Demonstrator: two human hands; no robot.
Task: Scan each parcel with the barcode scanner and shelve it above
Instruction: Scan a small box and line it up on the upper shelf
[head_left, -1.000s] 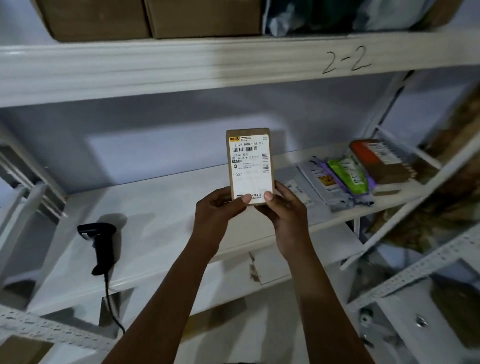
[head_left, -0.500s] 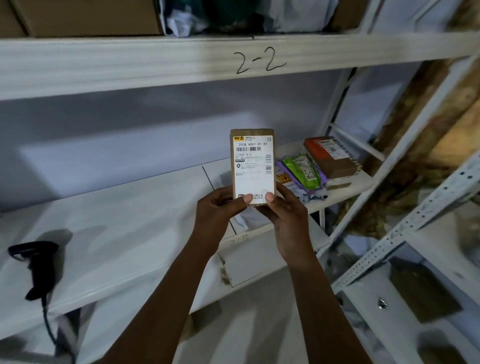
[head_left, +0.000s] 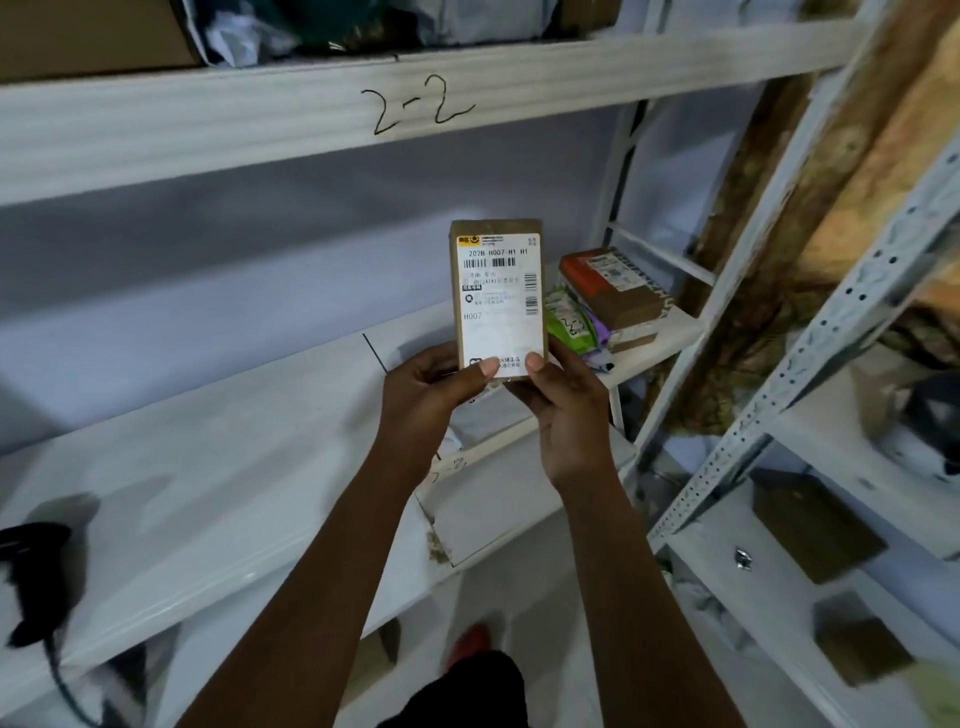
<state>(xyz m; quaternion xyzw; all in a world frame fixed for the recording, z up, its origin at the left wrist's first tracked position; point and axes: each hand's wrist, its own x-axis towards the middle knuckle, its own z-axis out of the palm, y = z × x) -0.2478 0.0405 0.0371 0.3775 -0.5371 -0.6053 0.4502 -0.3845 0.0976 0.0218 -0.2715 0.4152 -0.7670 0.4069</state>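
Currently clamping by the thumbs: note the left thumb and right thumb pressed flat on the bottom strip of the shipping label, with the other fingers curled behind the pack and mostly hidden. Treat the left hand and right hand as one narrow two-sided grip on the lower end of the small cardboard parcel. Held upright, label toward the camera, in the air in front of the middle shelf board and clear of it.

Judged as a label check; cannot tell whether already scanned.

To scan well:
- Place thumbs low, off the long barcode near the label's top and the two short codes on its right edge.
- Shift the full grip to the right hand before reaching.
- Fetch with the left the barcode scanner, lying at the far left of the same board, well apart from the parcel.
- Avoid snagging its cable, trailing down past the front edge.
- Present the barcode square to the scanner to limit glare.

Then lift to the tier above the beam marked "2-2", already loaded with a cardboard box and soft bags. Leave the brown box with the orange label and the green pouch at the right end undisturbed.
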